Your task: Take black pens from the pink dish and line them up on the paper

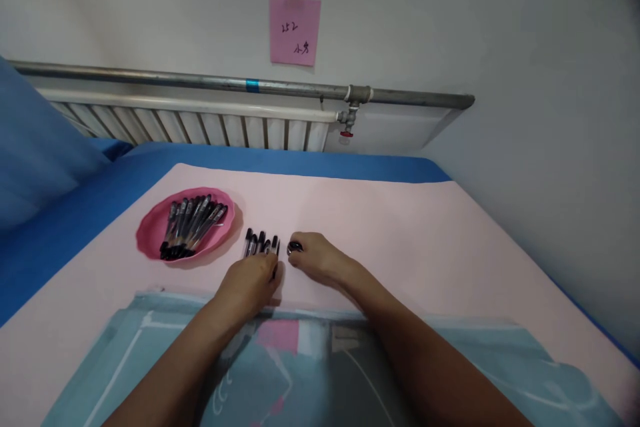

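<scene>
My left hand (pixel 251 283) rests low over a small row of black-capped pens (pixel 254 243) on the pink surface. Its fingers are closed about their lower parts, which it largely hides, and one pen stands near the thumb side. Just to the right, my right hand (pixel 323 257) is curled closed around a small, dark, shiny round thing (pixel 295 247); most of that thing is hidden in the fingers. A pink scalloped dish (pixel 145 230) to the left of both hands holds many clear-barrelled black pens (pixel 193 220).
Pink covering (pixel 390 233) lies over a blue surface (pixel 300 163). A light-blue patterned cloth (pixel 450 353) spreads along the near side. Behind stand a radiator (pixel 225 127) and a metal pipe (pixel 190 79). A pink note (pixel 295 30) is taped to the wall; blue fabric (pixel 40 147) hangs at left.
</scene>
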`<state>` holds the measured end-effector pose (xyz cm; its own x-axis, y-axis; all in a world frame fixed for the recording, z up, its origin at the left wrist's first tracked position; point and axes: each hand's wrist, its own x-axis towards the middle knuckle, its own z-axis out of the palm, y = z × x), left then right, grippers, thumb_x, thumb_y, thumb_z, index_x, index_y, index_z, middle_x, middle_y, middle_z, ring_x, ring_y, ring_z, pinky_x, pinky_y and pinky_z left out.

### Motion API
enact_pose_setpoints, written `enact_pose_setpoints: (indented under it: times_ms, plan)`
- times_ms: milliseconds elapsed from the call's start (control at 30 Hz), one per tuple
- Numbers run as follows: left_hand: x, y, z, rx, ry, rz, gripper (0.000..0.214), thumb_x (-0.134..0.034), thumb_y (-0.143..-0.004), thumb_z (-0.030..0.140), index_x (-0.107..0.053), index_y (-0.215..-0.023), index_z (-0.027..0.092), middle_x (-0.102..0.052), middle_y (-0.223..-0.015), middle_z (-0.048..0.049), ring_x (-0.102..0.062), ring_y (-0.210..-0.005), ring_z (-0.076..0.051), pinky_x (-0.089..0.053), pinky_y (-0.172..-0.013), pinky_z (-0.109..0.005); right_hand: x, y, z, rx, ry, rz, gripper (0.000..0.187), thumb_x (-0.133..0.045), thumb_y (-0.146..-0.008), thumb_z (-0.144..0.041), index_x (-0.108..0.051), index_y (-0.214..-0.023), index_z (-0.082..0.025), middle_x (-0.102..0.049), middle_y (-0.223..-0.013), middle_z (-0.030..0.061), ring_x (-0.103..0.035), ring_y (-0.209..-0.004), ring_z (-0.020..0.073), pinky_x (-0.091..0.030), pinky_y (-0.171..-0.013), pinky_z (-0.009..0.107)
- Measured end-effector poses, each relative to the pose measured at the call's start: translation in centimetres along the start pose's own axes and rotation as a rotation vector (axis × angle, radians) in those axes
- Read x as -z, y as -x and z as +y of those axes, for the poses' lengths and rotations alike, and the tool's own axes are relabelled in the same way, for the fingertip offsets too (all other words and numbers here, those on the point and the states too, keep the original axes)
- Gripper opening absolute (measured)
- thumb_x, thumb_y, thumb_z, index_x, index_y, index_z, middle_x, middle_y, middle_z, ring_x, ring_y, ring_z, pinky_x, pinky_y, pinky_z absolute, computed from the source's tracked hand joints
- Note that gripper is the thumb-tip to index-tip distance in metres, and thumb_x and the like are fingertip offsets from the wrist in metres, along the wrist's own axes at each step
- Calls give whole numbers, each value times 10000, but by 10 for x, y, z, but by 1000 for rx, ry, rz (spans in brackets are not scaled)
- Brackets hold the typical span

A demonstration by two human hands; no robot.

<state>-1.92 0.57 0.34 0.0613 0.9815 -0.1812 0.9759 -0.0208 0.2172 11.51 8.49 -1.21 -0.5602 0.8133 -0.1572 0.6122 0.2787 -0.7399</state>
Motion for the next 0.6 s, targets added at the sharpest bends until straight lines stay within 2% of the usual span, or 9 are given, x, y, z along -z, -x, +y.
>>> enact_pose_setpoints:
  times_ms: [133,267,400,500,600]
  plan:
    - [4,0,-5,4,35,-28,203,-401,-817,278,-580,-796,186,-643,-784,-85,-589,-733,-214,-330,-576,-265,-3,12,-9,42,12,-161,57,-529,-586,-122,-557,-587,-172,-537,-542,-30,-474,-514,103,-299,-462,194]
    - [9,0,-11,20,38,-14,164,-423,-805,265,-571,-780,200,-644,-766,-69,-584,-709,-205,-306,-550,-254,-5,19,-16,81,30,-264,176,-487,-586,-96,-610,-674,-186,-563,-555,-28,-475,-498,102,-310,-457,196]
    - [12,0,-15,28,33,26,211,-402,-822,302,-566,-750,191,-628,-723,-68,-567,-666,-196,-275,-535,-255,-2,21,-20,46,51,-359,90,-559,-583,-157,-607,-656,-180,-533,-523,-33,-460,-475,98,-299,-434,192]
    - [15,0,-18,56,73,45,205,-404,-814,283,-576,-760,186,-624,-713,-65,-554,-640,-187,-272,-532,-253,-1,17,-18,58,25,-305,91,-577,-609,-203,-616,-687,-177,-571,-593,-21,-492,-537,112,-326,-467,195]
    - [18,0,-22,84,139,57,182,-428,-800,290,-578,-776,189,-632,-725,-49,-547,-622,-165,-270,-521,-240,-3,12,-14,91,-28,-108,151,-566,-646,-196,-621,-785,-175,-612,-708,4,-517,-611,126,-354,-523,207]
